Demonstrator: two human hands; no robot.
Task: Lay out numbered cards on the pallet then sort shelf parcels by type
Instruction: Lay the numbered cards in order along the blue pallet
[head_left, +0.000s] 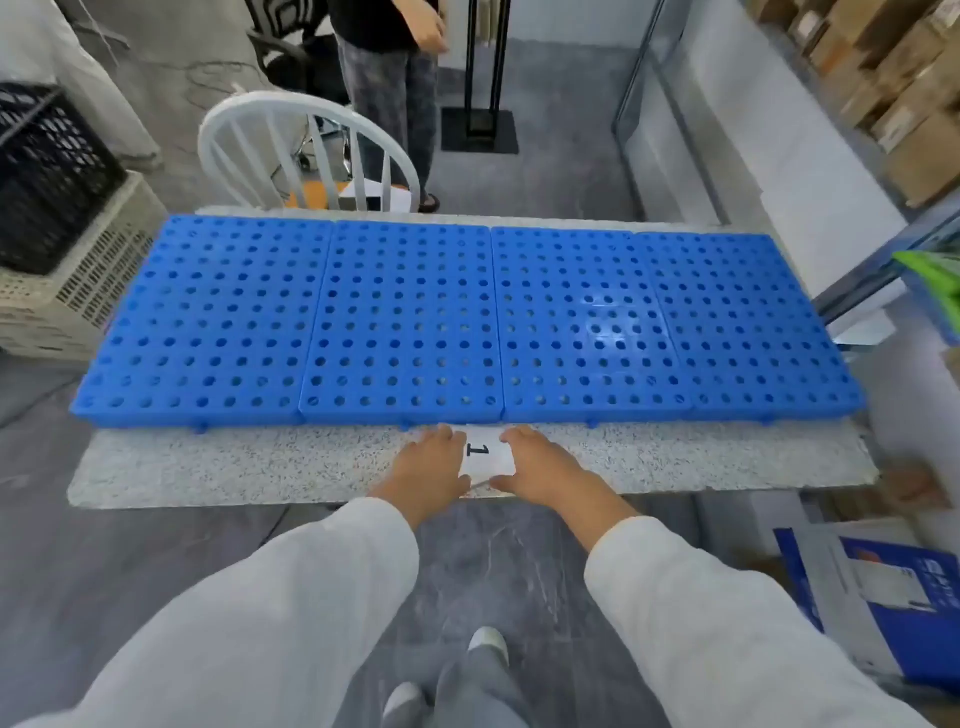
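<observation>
White shoes (488, 642), one pair, on grey marbled floor (519, 545), well to the near side of the pallet. Two long white sleeves, left sleeve (260, 613) and right sleeve (727, 623), both reaching toward the pallet. Blue pallet (415, 312): four perforated plastic panels set edge to edge in a row, lying flat on a speckled grey bench (234, 467) that shows as a strip along the pallet's near side. Numbered card (485, 457): white, printed with a black 1 turned on its side, lying on that strip just at the pallet's near edge, about where the second and third panels meet. Left grip (431, 462): on the card's left edge, fingers near straight and pointing at the pallet, thumb turned in at the card's near edge. Right grip (540, 462): the same on the card's right edge. Whether either grip pinches the card or only presses it, I cannot tell. White spindle-back chair (306, 150), just beyond the pallet's far edge, papers on its seat. Second person (389, 78), standing beyond the chair. Black stand (480, 124), beyond the pallet, right of that person. Black crate (47, 176) on a beige crate (78, 291), off the pallet's left end. Cardboard boxes (893, 93), shelved, beyond the pallet's right end. Blue and white box (883, 597), on the floor, near side of the pallet, to the right.
</observation>
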